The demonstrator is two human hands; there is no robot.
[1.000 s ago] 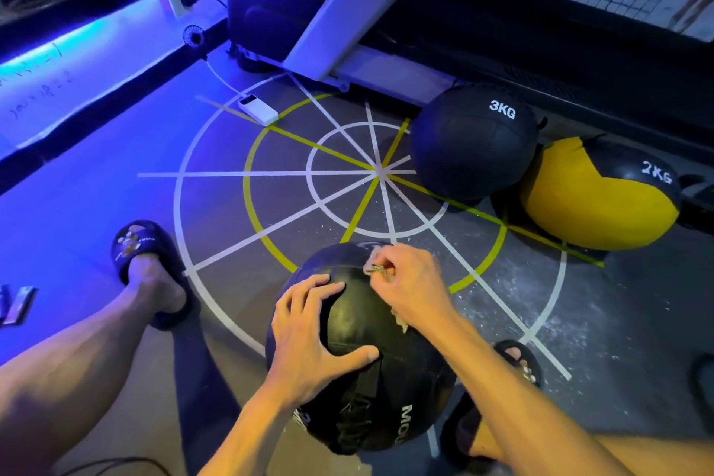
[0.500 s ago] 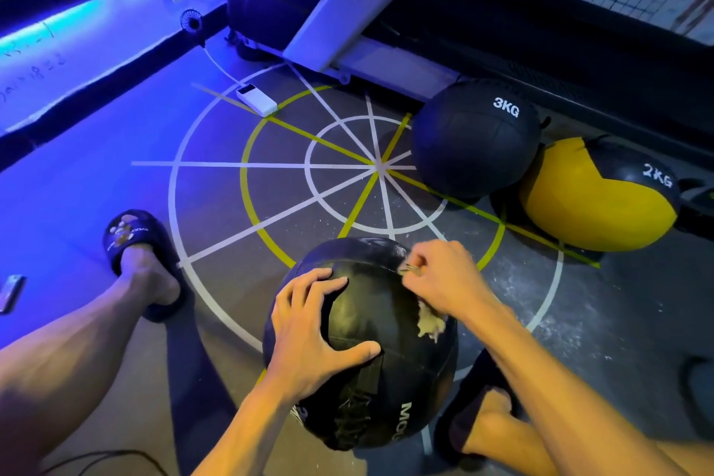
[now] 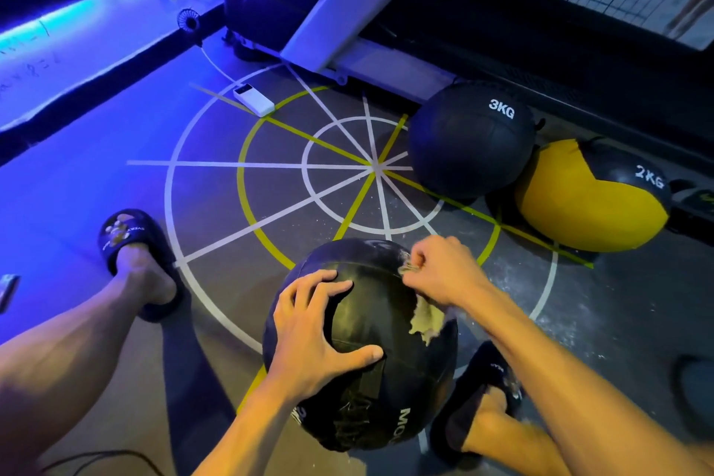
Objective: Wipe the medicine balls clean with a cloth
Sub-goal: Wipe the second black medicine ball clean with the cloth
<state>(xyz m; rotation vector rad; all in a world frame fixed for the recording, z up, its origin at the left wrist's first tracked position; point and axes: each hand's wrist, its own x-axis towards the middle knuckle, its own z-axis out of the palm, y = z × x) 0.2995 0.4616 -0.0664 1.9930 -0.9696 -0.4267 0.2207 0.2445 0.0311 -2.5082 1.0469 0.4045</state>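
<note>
Right grip [image 3: 444, 270] pinching scrap [image 3: 407, 267], black ball [image 3: 371, 321]

Nearest medicine ball [image 3: 371, 325] is sitting on the floor markings [image 3: 270, 166] between the person's two feet. Left hand [image 3: 313, 336] is resting on top of it; right hand [image 3: 444, 270] is at its upper right side. Two further balls (touching each other) are lying beyond, to the right: 3KG ball [image 3: 469, 139], then 2KG ball [image 3: 591, 197].

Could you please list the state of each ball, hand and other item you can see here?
Worn black ball: on floor, cover torn.
Left hand: spread flat on it.
Right hand: pinching something small at the ball's top.
3KG ball: on floor, untouched.
Yellow 2KG ball: beside it.
Power bank: cable attached.
</note>
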